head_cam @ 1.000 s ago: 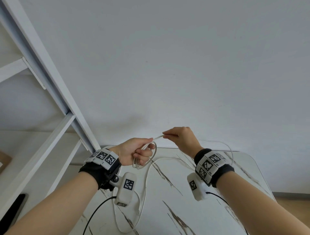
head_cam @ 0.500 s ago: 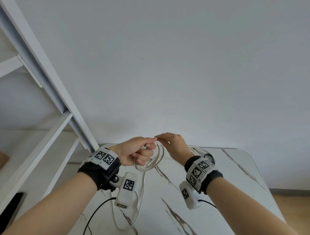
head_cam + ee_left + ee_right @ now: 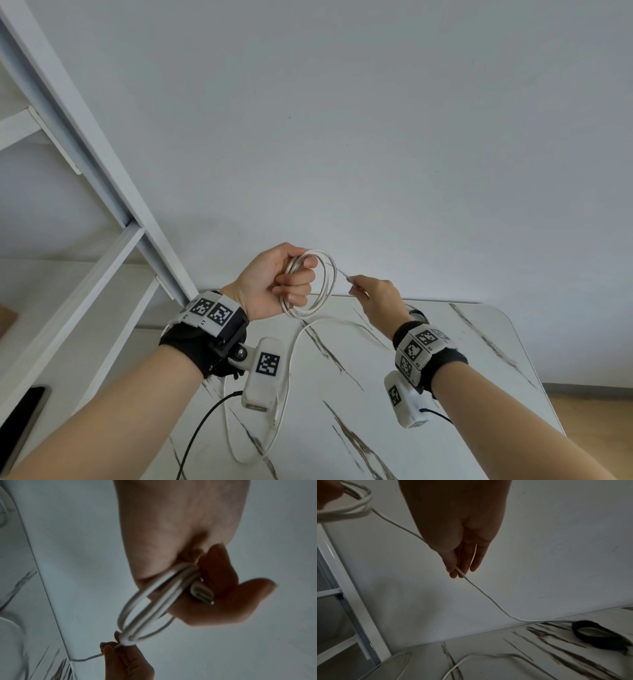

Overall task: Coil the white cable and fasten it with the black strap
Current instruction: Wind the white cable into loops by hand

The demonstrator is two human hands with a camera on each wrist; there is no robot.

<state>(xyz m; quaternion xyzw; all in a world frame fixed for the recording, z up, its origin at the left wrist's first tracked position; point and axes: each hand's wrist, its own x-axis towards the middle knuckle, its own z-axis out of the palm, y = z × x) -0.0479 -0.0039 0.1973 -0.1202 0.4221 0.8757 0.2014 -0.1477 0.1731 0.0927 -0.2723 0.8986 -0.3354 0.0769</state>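
Several loops of light, springy white cable [image 3: 322, 284] sit clenched in the left hand [image 3: 277, 279]; the right hand [image 3: 371, 291] pinches its slippery free run, best gripped near the coil.

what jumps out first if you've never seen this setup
The left hand grips a coil of white cable held up above the marble-look table. The right hand pinches the loose run beside the coil. The black strap lies on the table, untouched.
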